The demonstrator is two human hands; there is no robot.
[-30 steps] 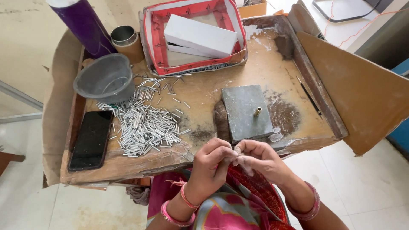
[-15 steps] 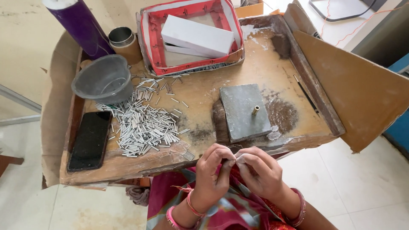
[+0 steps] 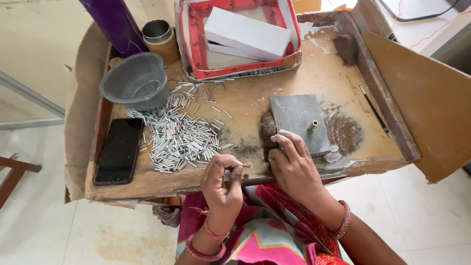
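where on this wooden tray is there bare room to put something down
Bare wood lies between the red-edged box and the grey block, and right of the block toward the tray rim. The left is crowded: metal tubes, grey bowl, black phone.

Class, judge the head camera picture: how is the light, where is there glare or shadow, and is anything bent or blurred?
Head view: soft, even daylight; faint shadow under the grey bowl; dull sheen on the black phone; sharp focus on both hands; board edges bow slightly outward.
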